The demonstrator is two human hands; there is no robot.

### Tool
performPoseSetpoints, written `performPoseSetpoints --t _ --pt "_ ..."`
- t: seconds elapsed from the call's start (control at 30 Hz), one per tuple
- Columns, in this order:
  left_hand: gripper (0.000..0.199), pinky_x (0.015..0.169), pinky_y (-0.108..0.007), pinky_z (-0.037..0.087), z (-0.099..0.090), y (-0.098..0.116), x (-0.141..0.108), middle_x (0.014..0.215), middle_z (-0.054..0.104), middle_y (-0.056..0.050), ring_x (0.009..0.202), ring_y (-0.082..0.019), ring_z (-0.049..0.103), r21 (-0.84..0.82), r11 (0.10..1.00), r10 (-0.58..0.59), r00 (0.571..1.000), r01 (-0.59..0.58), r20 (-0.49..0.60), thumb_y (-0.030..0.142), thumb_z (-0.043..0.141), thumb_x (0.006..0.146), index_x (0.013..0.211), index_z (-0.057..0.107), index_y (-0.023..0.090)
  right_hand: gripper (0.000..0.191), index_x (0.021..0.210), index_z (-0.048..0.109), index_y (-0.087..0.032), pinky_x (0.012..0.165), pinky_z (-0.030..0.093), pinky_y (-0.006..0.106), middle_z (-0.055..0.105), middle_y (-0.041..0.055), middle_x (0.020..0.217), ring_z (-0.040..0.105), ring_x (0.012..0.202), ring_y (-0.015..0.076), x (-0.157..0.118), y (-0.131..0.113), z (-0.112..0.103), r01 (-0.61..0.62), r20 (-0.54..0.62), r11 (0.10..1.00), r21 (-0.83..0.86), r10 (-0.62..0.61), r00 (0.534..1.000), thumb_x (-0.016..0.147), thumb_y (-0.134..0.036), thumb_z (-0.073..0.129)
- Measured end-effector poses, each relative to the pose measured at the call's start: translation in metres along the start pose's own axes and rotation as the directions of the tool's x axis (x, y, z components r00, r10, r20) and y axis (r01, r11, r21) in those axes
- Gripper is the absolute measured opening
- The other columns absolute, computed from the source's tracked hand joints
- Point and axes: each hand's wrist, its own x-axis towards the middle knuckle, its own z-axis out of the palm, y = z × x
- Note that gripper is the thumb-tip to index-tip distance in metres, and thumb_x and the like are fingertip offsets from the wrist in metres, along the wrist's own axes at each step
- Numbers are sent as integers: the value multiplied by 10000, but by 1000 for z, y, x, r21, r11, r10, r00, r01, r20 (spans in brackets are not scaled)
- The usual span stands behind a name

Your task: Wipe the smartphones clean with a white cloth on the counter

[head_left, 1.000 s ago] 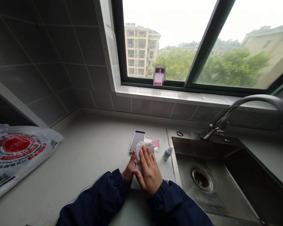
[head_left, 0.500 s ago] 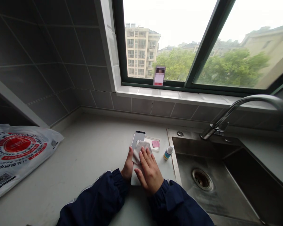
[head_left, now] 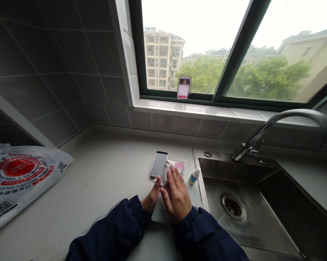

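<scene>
Over at nine o'clock, a bag (head_left: 27, 177) bears red-and-black Chinese lettering. The right hand (head_left: 179, 195) lies flat on a cloth (head_left: 165, 175); whether the left hand (head_left: 151, 198) grips anything, I cannot tell.

Over the last second we log: left hand (head_left: 151, 197) and right hand (head_left: 178, 195) shifted toward the counter's (head_left: 106, 174) sink-side edge; cloth (head_left: 165, 173) followed, uncovering more phone (head_left: 159, 164); pale slab (head_left: 160, 211) slid toward the near edge.

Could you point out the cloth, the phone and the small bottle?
Cloth (head_left: 164, 174): head view, on its uncovered part.
Phone (head_left: 159, 164): head view, middle of its front.
Small bottle (head_left: 193, 178): head view, on its label.
</scene>
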Motion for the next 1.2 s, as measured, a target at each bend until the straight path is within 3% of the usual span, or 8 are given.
performPoseSetpoints --t 0.3,0.63,0.9,1.07,1.2 --pt "642 1204 -439 90 1 3 3 1469 460 -115 1440 -279 263 -201 978 -47 996 62 77 558 422 918 1449 404 197 677 1542 137 -118 1076 377 563 230 175 1563 214 1444 346 -4 0 3 -25 14 1000 -3 25 1000 967 -308 439" --pt "690 1203 -433 133 3 6 6 1367 560 -166 1382 -287 383 -377 920 -148 985 106 -84 602 367 920 1396 472 114 619 1508 250 -71 1085 362 562 256 197 1548 202 1446 346 -7 -6 6 86 115 995 54 -92 989 960 -294 431" --pt "632 1214 -378 35 0 6 1 1453 476 -101 1441 -224 251 -264 952 -160 987 156 5 558 320 952 1440 415 168 629 1509 250 -67 1101 341 544 246 187 1553 198 1450 335 -5 -5 4 79 114 996 28 -82 990 956 -301 437" --pt "557 1205 -355 -62 3 10 -1 1500 406 -55 1465 -200 154 -19 998 -60 998 61 20 492 341 968 1432 422 196 623 1496 269 -38 1100 345 537 212 193 1562 189 1453 335 -4 -3 2 24 107 999 -26 -22 994 965 -328 419" --pt "550 1202 -356 -75 2 8 1 1499 412 -55 1473 -202 120 40 999 -31 999 29 28 503 348 962 1377 505 179 636 1512 232 -59 1093 354 537 207 188 1564 205 1449 334 -3 0 3 -6 91 999 -41 9 996 969 -333 417"
